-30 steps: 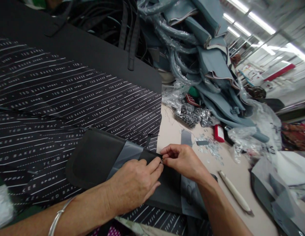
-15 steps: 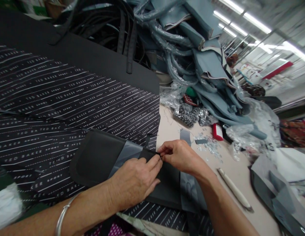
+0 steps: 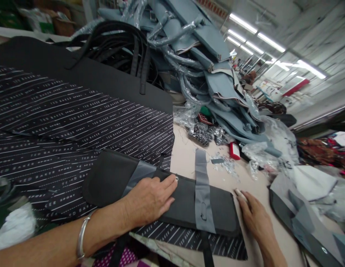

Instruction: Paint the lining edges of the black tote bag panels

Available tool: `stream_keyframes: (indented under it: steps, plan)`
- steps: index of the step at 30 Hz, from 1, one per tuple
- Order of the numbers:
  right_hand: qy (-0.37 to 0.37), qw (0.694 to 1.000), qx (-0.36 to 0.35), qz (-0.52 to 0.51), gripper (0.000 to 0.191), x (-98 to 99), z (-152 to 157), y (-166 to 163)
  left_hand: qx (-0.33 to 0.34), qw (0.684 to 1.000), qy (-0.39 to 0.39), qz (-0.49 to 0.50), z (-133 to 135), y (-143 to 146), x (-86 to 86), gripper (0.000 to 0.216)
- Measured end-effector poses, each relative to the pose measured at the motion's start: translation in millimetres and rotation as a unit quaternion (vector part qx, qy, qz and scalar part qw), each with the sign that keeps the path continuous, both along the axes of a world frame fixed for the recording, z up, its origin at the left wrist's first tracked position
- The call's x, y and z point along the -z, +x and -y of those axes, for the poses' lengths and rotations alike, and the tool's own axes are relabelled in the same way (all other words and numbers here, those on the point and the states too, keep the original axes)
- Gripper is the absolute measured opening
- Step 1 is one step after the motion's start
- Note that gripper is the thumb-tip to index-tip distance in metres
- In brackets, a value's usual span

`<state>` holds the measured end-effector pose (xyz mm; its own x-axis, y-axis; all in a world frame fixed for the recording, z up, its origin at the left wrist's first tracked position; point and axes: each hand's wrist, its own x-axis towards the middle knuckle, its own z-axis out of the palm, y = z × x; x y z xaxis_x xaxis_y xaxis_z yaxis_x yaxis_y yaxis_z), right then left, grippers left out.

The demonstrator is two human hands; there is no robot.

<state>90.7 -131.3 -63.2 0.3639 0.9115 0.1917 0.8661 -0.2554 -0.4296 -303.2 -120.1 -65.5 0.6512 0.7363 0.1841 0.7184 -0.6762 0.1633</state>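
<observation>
My left hand (image 3: 150,200) lies flat, fingers stretched out, on a dark grey fabric panel (image 3: 183,205), holding it down. A small metal piece (image 3: 176,178) sits at the panel's top edge by my index fingertip. A lighter grey strap (image 3: 202,193) with a slot crosses the panel upright. My right hand (image 3: 254,217) rests on the beige table (image 3: 186,155) just right of the panel, fingers laid out over a white-handled tool (image 3: 238,192) of which only the tip shows. A silver bangle (image 3: 82,235) is on my left wrist.
A black lining printed with white lettering (image 3: 63,122) covers the left of the table. Black straps (image 3: 119,44) and plastic-wrapped blue-grey bags (image 3: 211,74) are heaped behind. Small metal parts (image 3: 225,163), a red box (image 3: 234,150) and grey panels (image 3: 297,215) lie at the right.
My right hand let go of the panel's top edge and moved right and down onto the tool. The grey strap now shows in full. My left hand stays on the panel.
</observation>
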Motion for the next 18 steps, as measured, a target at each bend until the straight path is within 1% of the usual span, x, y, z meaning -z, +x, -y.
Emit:
stream_keyframes:
  steps: [2,4,6,7,8,9,10,11,12,13,14,15,18]
  plan:
    - [0.027,0.999,0.025,-0.035,0.052,-4.2,6.1,-4.6,-0.002,1.0,0.002,0.002,-0.1,-0.1,-0.7,0.042]
    - [0.087,0.99,0.06,-0.088,0.05,-15.5,7.6,-20.1,-0.002,1.0,0.002,0.003,-0.1,-0.5,-0.8,0.041]
    - [0.174,0.967,0.079,-0.167,0.05,-30.2,4.6,-43.2,-0.001,1.0,0.001,0.004,0.1,-1.1,-0.4,0.041]
    - [0.215,0.947,0.072,-0.228,0.048,-37.3,1.5,-57.2,0.0,1.0,-0.001,0.004,0.3,-1.4,0.0,0.04]
    - [0.242,0.921,0.054,-0.301,0.047,-43.5,-2.5,-72.7,-0.001,1.0,-0.002,0.003,0.5,-1.6,0.3,0.04]
    - [0.252,0.888,0.026,-0.384,0.044,-48.3,-7.4,-89.3,-0.001,1.0,-0.003,0.003,0.6,-1.8,0.7,0.04]
    - [0.249,0.818,-0.003,-0.518,0.039,-51.4,-13.0,-106.6,-0.002,1.0,-0.004,0.003,0.8,-1.9,1.0,0.04]
    - [0.226,0.739,-0.021,-0.634,0.036,-52.4,-19.2,-123.9,-0.002,1.0,-0.005,0.003,0.9,-2.0,1.3,0.041]
    - [0.21,0.673,-0.026,-0.709,0.035,-51.4,-25.8,-140.4,-0.002,1.0,-0.005,0.004,0.9,-1.9,1.4,0.041]
    - [0.199,0.624,-0.028,-0.755,0.039,-48.5,-32.5,-155.2,-0.001,1.0,-0.006,0.004,0.9,-1.8,1.4,0.042]
    - [0.192,0.596,-0.028,-0.779,0.043,-44.3,-39.0,-167.8,-0.001,1.0,-0.006,0.005,0.9,-1.7,1.2,0.042]
    - [0.19,0.584,-0.028,-0.789,0.046,-39.1,-45.2,-177.7,0.0,1.0,-0.006,0.005,0.9,-1.5,0.9,0.042]
    - [0.19,0.579,-0.033,-0.792,0.048,-23.5,-59.4,-191.9,-0.001,1.0,-0.007,0.006,0.9,-1.2,-0.8,0.041]
